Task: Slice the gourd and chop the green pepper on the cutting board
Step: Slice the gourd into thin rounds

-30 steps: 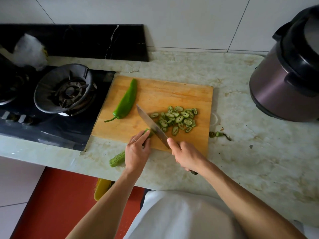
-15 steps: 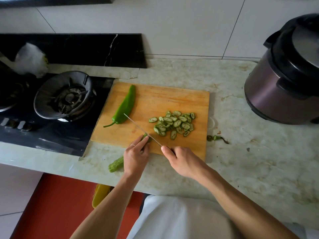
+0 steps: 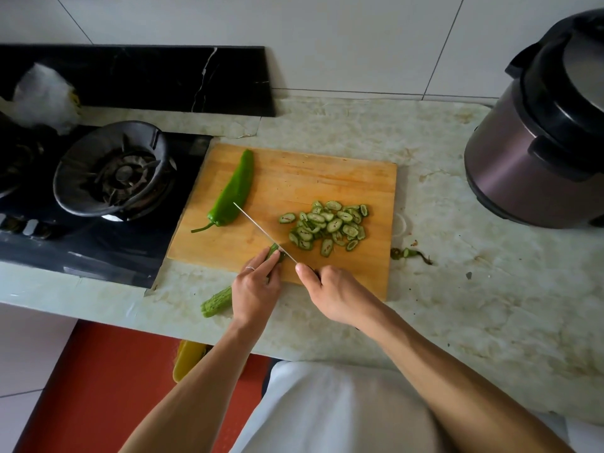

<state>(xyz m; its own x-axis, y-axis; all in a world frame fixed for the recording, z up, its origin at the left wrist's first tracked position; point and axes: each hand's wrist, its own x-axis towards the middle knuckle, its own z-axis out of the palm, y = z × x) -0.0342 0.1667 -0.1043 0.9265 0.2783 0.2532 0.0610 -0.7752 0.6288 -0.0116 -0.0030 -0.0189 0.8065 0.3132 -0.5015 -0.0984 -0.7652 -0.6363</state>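
A ridged green gourd [image 3: 216, 303] lies across the near edge of the wooden cutting board [image 3: 294, 178], its uncut end sticking out over the counter. My left hand [image 3: 256, 289] grips the gourd, fingertips near its cut end. My right hand [image 3: 333, 294] holds the handle of a knife [image 3: 261, 232], whose blade stands edge-down against the gourd's cut end. A pile of gourd slices [image 3: 327, 227] lies on the board's right half. A whole green pepper [image 3: 233, 192] rests on the board's left side.
A gas stove with a burner [image 3: 114, 168] sits left of the board. A dark pressure cooker [image 3: 542, 135] stands at the right back. Gourd trimmings [image 3: 408, 254] lie on the marble counter right of the board. A white plastic bag [image 3: 45, 96] is at far left.
The knife blade has turned from flat and tilted to upright, edge-down at the gourd's cut end. Both hands stay at the board's near edge; the camera view shifted slightly.
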